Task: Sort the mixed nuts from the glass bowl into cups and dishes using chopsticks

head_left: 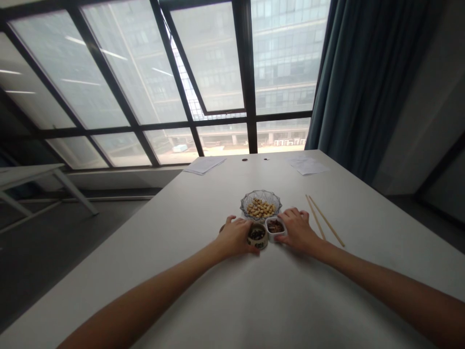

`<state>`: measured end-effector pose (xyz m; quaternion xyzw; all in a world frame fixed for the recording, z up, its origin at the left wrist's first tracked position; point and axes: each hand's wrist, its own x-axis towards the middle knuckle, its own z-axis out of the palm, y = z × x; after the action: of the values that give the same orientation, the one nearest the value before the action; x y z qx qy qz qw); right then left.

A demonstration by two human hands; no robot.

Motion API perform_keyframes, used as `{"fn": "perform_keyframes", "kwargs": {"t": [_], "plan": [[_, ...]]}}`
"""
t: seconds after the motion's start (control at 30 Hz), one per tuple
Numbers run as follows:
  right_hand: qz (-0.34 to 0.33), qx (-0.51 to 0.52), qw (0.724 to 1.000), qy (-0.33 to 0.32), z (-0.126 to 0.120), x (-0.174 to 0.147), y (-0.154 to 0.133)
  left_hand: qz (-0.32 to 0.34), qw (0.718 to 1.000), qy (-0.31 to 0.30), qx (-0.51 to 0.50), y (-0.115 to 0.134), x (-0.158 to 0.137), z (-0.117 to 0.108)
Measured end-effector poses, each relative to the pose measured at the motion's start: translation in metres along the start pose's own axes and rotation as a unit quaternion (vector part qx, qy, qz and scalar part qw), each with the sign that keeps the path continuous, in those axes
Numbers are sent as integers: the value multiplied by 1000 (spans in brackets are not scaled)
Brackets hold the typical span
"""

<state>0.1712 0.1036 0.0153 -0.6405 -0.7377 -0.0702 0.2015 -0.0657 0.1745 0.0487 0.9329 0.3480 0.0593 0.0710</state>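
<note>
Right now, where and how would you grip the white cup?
Probably the outer walls of the white cup, thumb near, fingers far, from the right, where the right hand is: the round cup crowds its left, and its top is open.

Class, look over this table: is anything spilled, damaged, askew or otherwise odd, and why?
No spill or damage shows. Only the chopsticks, right of the glass bowl, look slightly askew: far ends close together, near ends splayed, not parallel. The left hand and right hand partly hide the patterned cup and white cup.
</note>
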Motion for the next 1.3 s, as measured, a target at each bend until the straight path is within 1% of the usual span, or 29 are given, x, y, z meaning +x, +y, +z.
{"fn": "perform_keyframes", "kwargs": {"t": [0.13, 0.23, 0.33, 0.4, 0.5, 0.57, 0.6, 0.63, 0.7, 0.73, 0.8, 0.87, 0.97, 1.07, 1.2, 1.3], "plan": [[21, 25, 999, -11, -5, 5, -2, 4, 1000, -9, 6, 0, 5, -2], [54, 64, 997, -7, -13, 10, -6, 22, 999, -15, -25, -3, 8, -12], [108, 140, 984, 1, -28, 17, -7, 26, 991, -7, -130, -10, 9, -29], [131, 209, 969, 20, -40, 25, -5, 42, 974, 7, -224, -17, 13, -40], [120, 311, 941, 66, -51, 42, 3, 52, 945, 32, -322, -27, 23, -56], [103, 346, 929, 78, -53, 55, 11, 64, 936, 50, -342, -34, 34, -65], [92, 341, 932, 81, -52, 62, 15, 72, 940, 64, -328, -38, 40, -68], [76, 319, 941, 80, -50, 68, 19, 81, 949, 83, -295, -41, 46, -71], [21, 236, 969, 73, -46, 79, 25, 99, 971, 122, -179, -47, 59, -73], [-14, 187, 980, 63, -44, 83, 26, 108, 980, 129, -108, -50, 64, -72], [-84, 88, 992, 27, -42, 90, 27, 132, 984, 112, 34, -55, 75, -67], [-149, -15, 989, -7, -41, 95, 24, 164, 972, 81, 145, -58, 85, -60], [-231, -137, 963, -30, -39, 103, 19, 199, 959, 59, 191, -62, 96, -50], [-280, -180, 942, -34, -37, 108, 18, 223, 952, 54, 203, -63, 102, -46], [-298, -205, 932, -26, -37, 111, 23, 245, 943, 53, 219, -64, 104, -48], [-302, -208, 930, -22, -41, 111, 26, 257, 938, 54, 226, -64, 103, -52]]}}
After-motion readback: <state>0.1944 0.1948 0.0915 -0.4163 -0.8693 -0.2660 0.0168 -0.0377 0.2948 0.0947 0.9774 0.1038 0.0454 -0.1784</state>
